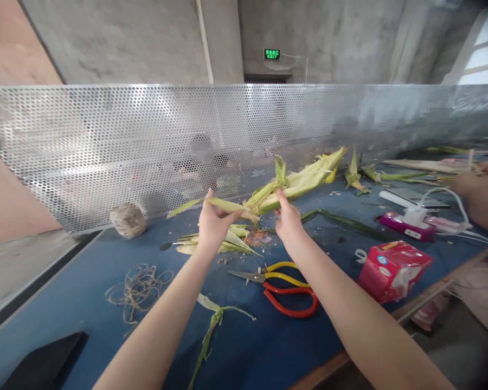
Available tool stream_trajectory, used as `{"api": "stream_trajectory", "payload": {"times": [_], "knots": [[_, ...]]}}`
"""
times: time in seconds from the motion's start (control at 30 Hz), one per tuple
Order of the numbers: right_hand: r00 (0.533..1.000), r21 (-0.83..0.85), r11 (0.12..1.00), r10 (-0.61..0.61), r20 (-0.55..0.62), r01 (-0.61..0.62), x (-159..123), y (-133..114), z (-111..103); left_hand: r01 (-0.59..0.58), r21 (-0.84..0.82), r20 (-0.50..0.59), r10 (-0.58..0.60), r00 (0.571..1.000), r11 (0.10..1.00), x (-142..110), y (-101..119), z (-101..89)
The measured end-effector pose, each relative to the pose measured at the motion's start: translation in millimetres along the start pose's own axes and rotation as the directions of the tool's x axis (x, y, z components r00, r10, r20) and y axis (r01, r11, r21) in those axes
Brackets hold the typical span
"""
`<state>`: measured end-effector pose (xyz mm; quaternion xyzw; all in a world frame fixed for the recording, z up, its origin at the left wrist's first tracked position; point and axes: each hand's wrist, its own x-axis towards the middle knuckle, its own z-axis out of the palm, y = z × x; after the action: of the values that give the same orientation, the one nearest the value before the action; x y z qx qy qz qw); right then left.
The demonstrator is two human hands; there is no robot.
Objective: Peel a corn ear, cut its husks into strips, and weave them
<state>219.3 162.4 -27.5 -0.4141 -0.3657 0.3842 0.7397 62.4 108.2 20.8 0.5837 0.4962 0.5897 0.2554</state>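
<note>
My left hand (214, 221) pinches a narrow strip of pale green corn husk (231, 207), its tip sticking out to the left. My right hand (288, 216) grips a larger bundle of corn husks (305, 183) near its base, the leaves pointing up and right. Both hands are raised above the blue table, and the strip's end meets the base of the bundle. Below them lie loose husk leaves (236, 242). Scissors (268, 277) with one yellow and one red handle rest between my forearms. A small woven green leaf figure (216, 319) lies nearer to me.
A tangle of twine (140, 290) and a pale lump (128, 220) are at left, with a black flat object (44, 363) in front. At right are a pink tissue pack (394, 271), a purple power strip (406, 226) and a co-worker's hands (477, 187). A perforated metal screen (146, 135) stands behind.
</note>
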Motion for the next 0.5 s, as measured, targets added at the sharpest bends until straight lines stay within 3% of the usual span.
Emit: {"api": "stream_trajectory", "payload": {"times": [0.1, 0.2, 0.4, 0.5], "knots": [[0.979, 0.082, 0.983, 0.173, -0.105, -0.165, -1, -7, 0, 0.006, 0.091, -0.057, -0.001, 0.998, 0.996, 3, 3, -4.4], [0.948, 0.139, 0.950, 0.297, -0.117, -0.281, -5, -16, 2, 0.025, 0.038, -0.078, -0.022, 0.997, 0.999, 6, 12, -11.6], [0.929, 0.224, 0.912, 0.365, -0.064, -0.343, -16, -28, 11, -0.017, 0.016, -0.120, 0.018, 0.993, 1.000, 10, 31, -29.8], [0.929, 0.254, 0.908, 0.362, -0.073, -0.333, -12, -34, 4, -0.033, -0.009, -0.083, 0.032, 0.996, 0.999, 16, 36, -61.6]]}}
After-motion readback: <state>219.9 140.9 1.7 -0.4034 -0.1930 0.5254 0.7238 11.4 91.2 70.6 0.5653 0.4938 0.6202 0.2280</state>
